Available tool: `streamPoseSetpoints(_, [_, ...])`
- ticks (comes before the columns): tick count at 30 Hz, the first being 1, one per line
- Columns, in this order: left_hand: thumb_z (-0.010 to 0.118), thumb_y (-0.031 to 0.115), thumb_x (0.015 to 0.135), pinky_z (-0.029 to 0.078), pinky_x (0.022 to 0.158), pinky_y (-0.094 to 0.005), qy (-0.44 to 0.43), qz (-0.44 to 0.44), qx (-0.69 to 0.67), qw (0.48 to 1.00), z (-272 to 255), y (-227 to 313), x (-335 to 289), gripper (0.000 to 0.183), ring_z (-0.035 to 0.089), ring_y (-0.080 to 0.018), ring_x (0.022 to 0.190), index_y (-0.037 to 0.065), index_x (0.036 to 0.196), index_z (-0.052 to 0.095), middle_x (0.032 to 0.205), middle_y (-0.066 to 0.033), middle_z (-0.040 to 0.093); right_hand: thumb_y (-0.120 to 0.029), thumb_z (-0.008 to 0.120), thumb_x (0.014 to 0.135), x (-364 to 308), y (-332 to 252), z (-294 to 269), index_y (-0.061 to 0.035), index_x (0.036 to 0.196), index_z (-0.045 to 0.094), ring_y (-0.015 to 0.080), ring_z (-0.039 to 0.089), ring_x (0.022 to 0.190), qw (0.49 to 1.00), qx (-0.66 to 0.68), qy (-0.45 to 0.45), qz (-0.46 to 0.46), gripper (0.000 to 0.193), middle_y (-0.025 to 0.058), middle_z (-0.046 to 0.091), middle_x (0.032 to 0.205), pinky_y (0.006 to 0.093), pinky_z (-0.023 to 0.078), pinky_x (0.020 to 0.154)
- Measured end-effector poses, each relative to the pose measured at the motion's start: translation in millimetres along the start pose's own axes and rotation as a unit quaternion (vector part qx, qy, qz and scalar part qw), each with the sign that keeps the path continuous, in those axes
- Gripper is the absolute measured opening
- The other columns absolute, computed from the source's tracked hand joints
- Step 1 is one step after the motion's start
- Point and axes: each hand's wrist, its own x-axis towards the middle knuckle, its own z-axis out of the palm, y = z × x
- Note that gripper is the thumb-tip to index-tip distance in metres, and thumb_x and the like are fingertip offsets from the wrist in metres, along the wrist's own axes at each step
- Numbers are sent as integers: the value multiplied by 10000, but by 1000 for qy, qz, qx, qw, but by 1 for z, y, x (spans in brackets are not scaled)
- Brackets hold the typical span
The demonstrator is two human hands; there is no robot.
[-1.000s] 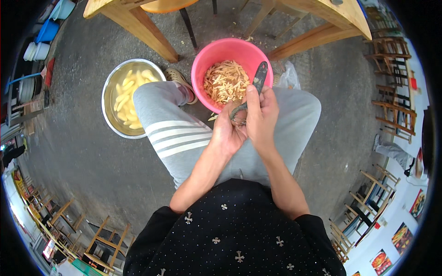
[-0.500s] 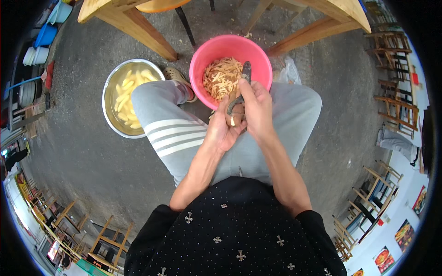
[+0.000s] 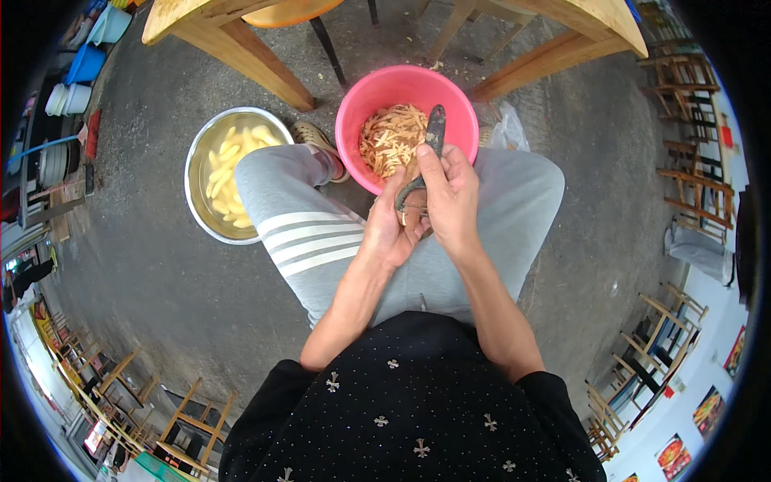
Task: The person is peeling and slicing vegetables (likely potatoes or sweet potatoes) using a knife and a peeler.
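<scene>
My right hand [image 3: 454,199] is closed around a dark, worn peeler [image 3: 435,127], its handle pointing away from me and its curved head towards me. Under that head is a brown-skinned potato [image 3: 414,211], gripped by my left hand [image 3: 387,230] and partly hidden by the fingers. Both hands meet between my knees, at the near rim of a pink plastic tub [image 3: 350,108]. Long brown and pale peelings [image 3: 391,132] lie inside the tub. To its left, a round steel basin [image 3: 193,186] holds water and several peeled yellow potatoes [image 3: 228,165].
Wooden table legs [image 3: 269,72] stand beyond the tub on both sides, with an orange stool [image 3: 291,14] between them. A clear plastic bag [image 3: 509,128] lies right of the tub. Wooden chairs [image 3: 692,181] line the right side, and blue tubs [image 3: 83,64] sit at far left.
The peeler's head has shifted slightly on the potato, towards me. The whole view has moved a little, and both hands keep their hold.
</scene>
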Motion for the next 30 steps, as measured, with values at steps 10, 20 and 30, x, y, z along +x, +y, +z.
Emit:
streamPoseSetpoints(10, [409,422,1165,614,941,-380,-15,42,28,999,-4,-16,-1,454,723,-183,1100,89,1415,590,1267,-62,717,-211,629,1104,14,6,-1,23,1036,648,49,580,733,999,-7,33,14,245,12,649,851,253,474,621])
streamPoseSetpoints(20, [464,380,1157,617,774,-325,-16,98,89,991,-9,-20,5,420,732,-170,971,34,1339,617,1158,-85,730,-218,621,1103,33,10,-8,23,1061,656,64,597,745,998,11,67,-6,247,20,667,889,280,507,650])
streamPoseSetpoints(30, [490,427,1150,566,641,-302,-9,134,149,980,2,-14,21,450,724,-154,839,29,1249,675,1001,-79,745,-254,633,1098,101,49,-22,-2,972,642,92,569,698,995,53,85,-10,283,21,645,817,321,481,635])
